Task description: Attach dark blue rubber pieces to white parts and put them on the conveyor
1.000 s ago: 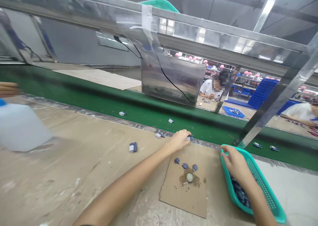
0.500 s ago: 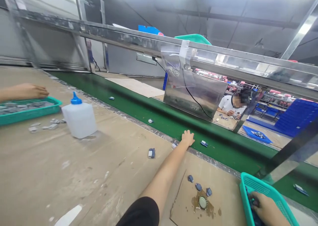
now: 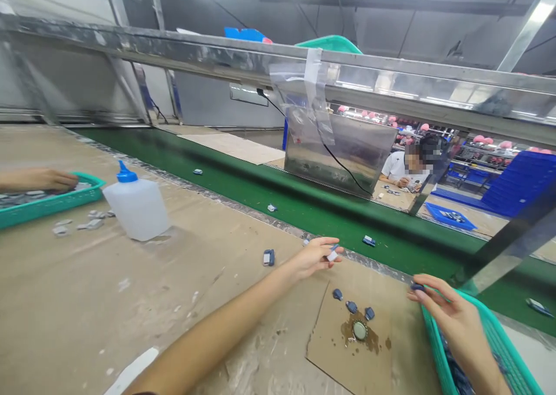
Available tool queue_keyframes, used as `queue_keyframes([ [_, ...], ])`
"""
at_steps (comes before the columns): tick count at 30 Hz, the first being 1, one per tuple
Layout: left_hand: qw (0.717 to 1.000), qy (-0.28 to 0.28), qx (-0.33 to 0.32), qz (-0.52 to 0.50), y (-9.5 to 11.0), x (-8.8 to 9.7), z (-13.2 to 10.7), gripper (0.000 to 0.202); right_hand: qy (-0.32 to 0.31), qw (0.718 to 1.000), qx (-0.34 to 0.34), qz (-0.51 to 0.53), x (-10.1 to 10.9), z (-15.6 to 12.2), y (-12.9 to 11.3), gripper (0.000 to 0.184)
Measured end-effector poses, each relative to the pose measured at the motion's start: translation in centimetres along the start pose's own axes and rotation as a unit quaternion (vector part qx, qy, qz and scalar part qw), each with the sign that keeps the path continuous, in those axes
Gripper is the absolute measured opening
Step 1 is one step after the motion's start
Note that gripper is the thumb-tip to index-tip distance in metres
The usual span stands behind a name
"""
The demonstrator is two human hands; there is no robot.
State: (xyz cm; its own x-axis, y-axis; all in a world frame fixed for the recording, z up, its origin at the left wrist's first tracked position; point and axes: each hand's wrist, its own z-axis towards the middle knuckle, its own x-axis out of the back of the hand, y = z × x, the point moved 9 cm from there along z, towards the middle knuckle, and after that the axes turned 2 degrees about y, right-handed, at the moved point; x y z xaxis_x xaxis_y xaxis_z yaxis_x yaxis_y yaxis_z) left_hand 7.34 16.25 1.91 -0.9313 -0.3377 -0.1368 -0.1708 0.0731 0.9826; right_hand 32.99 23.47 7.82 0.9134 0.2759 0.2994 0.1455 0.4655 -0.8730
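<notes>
My left hand pinches a small white-and-blue piece between its fingertips, just above the bench's edge by the belt. My right hand holds a small dark blue piece in its fingers, above the rim of a teal plastic basket. Loose dark blue pieces lie in that basket, partly hidden by my wrist. Between my hands is a cardboard sheet bearing several dark blue pieces and a bottle cap in a brown puddle.
A white plastic bottle with a blue nozzle stands on the bench. A co-worker's hand rests over a teal tray. Small pieces dot the green conveyor belt. A seated person works beyond a steel panel.
My left hand has closed on the white-and-blue piece and lifted from the bench edge. My right hand has risen out of the basket with a dark blue piece.
</notes>
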Motion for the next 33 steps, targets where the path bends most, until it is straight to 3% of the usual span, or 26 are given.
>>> queue_keyframes([
  [3, 0.997, -0.015, 0.021, -0.069, -0.8, 0.4, -1.9, 0.031, -0.102, 0.993, 0.027, 0.049, -4.3, -1.5, -1.4, 0.023],
  [8, 0.99, -0.016, 0.047, -0.13, -1.7, 0.0, -2.5, 0.038, -0.239, 0.96, 0.087, -0.116, -8.7, -3.9, -1.9, 0.013],
  [12, 0.998, -0.026, 0.024, -0.043, -1.4, -0.8, -2.7, 0.04, -0.291, 0.921, 0.141, -0.216, -11.0, -5.4, -1.4, 0.025],
  [14, 0.999, -0.026, -0.018, 0.042, -0.9, -1.1, -2.9, 0.037, -0.298, 0.899, 0.172, -0.272, -11.9, -6.0, -1.1, 0.027],
  [16, 0.981, -0.02, -0.105, 0.16, 0.4, -1.5, -3.6, 0.031, -0.302, 0.881, 0.195, -0.309, -12.4, -6.4, -1.0, 0.026],
  [18, 0.934, -0.014, -0.211, 0.286, 2.0, -2.4, -4.8, 0.028, -0.3, 0.884, 0.208, -0.293, -12.3, -6.5, -1.5, 0.027],
  [20, 0.882, -0.024, -0.277, 0.38, 2.8, -3.7, -6.2, 0.029, -0.277, 0.908, 0.203, -0.238, -11.4, -6.0, -2.3, 0.026],
  [22, 0.852, -0.037, -0.301, 0.428, 3.0, -4.7, -7.1, 0.03, -0.229, 0.947, 0.154, -0.164, -9.9, -4.9, -2.7, 0.018],
  [24, 0.84, -0.045, -0.31, 0.443, 3.2, -5.2, -7.7, 0.03, -0.164, 0.983, 0.067, -0.051, -8.3, -3.9, -2.2, 0.011],
  [27, 0.841, -0.048, -0.325, 0.43, 3.5, -5.6, -8.3, 0.028, -0.082, 0.988, -0.038, 0.123, -7.3, -3.5, -1.0, 0.027],
  [29, 0.846, -0.054, -0.334, 0.413, 3.6, -5.7, -8.6, 0.029, -0.062, 0.982, -0.053, 0.171, -7.5, -3.8, -0.9, 0.032],
  [33, 0.842, -0.059, -0.355, 0.402, 3.6, -6.2, -9.4, 0.03, -0.094, 0.979, -0.034, 0.178, -8.7, -4.5, -1.7, 0.031],
])
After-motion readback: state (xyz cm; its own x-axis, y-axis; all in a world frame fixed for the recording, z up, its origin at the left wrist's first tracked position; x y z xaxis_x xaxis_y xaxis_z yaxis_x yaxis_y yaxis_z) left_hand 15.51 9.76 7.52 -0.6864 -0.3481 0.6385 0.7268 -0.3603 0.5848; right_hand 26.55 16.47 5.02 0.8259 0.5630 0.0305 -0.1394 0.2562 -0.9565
